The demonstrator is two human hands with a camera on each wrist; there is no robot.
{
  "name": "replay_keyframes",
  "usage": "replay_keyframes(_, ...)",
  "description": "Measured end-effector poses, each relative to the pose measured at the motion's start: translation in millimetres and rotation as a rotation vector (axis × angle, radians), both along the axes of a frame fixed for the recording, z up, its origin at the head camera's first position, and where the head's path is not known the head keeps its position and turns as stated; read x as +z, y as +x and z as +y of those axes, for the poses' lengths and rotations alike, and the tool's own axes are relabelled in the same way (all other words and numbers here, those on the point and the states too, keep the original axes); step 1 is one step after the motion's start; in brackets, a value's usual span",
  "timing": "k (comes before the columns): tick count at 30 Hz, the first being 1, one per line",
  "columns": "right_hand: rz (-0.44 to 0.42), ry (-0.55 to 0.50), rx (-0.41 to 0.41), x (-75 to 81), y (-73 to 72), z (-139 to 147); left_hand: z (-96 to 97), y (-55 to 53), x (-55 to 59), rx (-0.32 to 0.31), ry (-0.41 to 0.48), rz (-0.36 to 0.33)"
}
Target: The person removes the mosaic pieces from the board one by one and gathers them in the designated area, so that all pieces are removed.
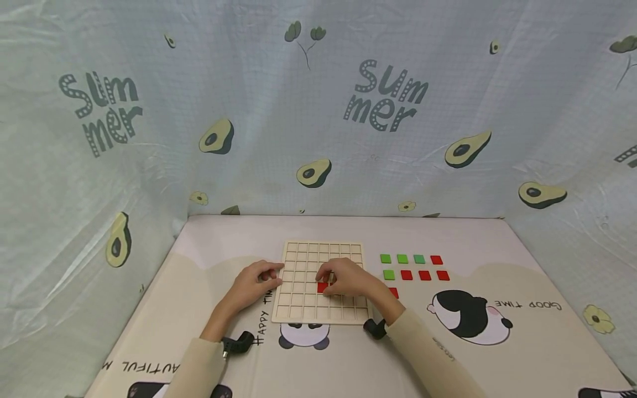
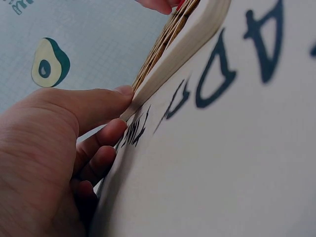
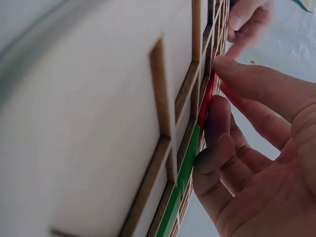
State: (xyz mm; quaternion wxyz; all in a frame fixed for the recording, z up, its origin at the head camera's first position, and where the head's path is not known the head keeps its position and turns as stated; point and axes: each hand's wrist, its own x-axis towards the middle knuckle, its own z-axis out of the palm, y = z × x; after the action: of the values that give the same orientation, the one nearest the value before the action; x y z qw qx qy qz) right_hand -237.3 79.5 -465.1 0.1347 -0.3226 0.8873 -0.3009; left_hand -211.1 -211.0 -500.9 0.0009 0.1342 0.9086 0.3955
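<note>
Printed tabletop (image 1: 348,359), gridded board (image 1: 300,283), loose tiles (image 1: 406,275)

The right hand (image 1: 345,277) partly hides the grid board (image 1: 301,302) and a red tile (image 1: 322,287).

Board (image 1: 293,303): pale wood, matt; slat sides darker brown. Tiles (image 1: 402,258), three o'clock from board: smooth, plastic-looking. Table (image 1: 358,359): smooth, matt, printed. Sheet (image 1: 269,110), twelve o'clock: thin, plastic-looking, creased, faintly glossy, fine grid texture. Sleeves (image 1: 428,354), four and eight o'clock: matt cloth. Wrist mounts (image 1: 239,344): black, plastic-looking.
</note>
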Motion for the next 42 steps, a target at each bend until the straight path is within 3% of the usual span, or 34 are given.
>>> replay_keyframes(21, 0.054, 0.117, -0.012, 8.2, 5.2, -7.5, 0.9, 0.2, 0.9, 0.010, 0.008, -0.016)
replay_keyframes(42, 0.032, 0.096, -0.032, 8.0, 6.0, -4.6, 1.3, -0.4, 0.7, 0.011, 0.000, -0.014)
